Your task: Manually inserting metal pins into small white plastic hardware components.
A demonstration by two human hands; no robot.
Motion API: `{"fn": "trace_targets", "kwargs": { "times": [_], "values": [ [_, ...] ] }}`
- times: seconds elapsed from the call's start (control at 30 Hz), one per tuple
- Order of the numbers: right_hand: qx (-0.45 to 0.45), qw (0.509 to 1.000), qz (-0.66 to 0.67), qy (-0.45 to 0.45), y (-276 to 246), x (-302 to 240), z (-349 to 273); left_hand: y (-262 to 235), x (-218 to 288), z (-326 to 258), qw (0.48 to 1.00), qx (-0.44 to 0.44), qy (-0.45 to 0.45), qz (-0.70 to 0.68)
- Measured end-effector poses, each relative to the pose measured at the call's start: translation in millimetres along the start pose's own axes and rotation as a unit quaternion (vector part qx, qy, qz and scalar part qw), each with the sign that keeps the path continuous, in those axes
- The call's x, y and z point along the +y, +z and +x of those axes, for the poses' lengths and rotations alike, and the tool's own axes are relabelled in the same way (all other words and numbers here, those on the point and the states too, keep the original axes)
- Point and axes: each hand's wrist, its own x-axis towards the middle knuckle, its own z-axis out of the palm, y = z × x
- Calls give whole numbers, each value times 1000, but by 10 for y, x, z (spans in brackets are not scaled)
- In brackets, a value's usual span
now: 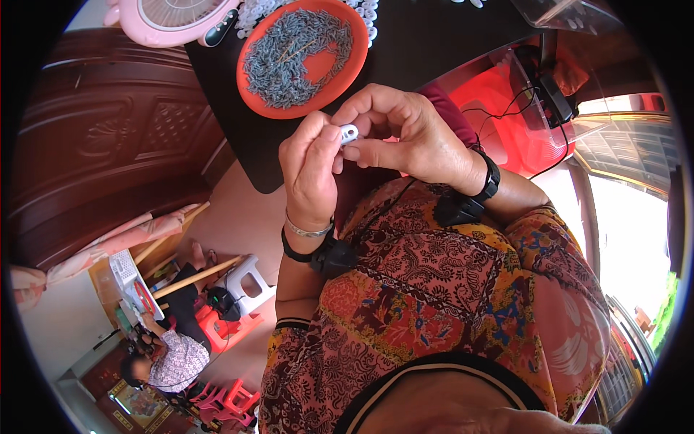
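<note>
Between my two hands, just off the near edge of the black table, is a small white plastic piece (349, 134) with a rounded end and a hole. My left hand (311, 163) pinches it between thumb and fingers. Curled close on its other side, my right hand (412, 134) has its thumb at the piece's lower edge; its fingertips are partly hidden, and what they may hold is too small to name. Beyond the hands, an orange-red plate (359, 61) bears a heap of small grey screw-like pieces (278, 79).
White plastic pieces (371, 16) lie in a pile behind the plate on the black table (426, 36). A pink fan (170, 18) stands at the far left. Clear and red plastic bins (499, 101) with black cables are at the right. Another person (181, 358) sits at lower left, near stools.
</note>
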Motion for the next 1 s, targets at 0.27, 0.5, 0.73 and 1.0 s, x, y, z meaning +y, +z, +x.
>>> {"fn": "trace_targets", "kwargs": {
  "times": [0.27, 0.5, 0.73, 1.0],
  "values": [
    [11, 1000, 19, 18, 64, 51, 31, -16, -60, -16, 996, 51, 38, 63],
    [13, 999, 21, 29, 45, 41, 28, -93, -115, -8, 999, -35, -35, 4],
    [37, 999, 12, 18, 73, 71, 50, 24, -123, -12, 995, 53, -37, -74],
    [18, 999, 2, 34, 37, 22, 43, 16, -113, 7, 991, 41, -49, -119]
  ]
}}
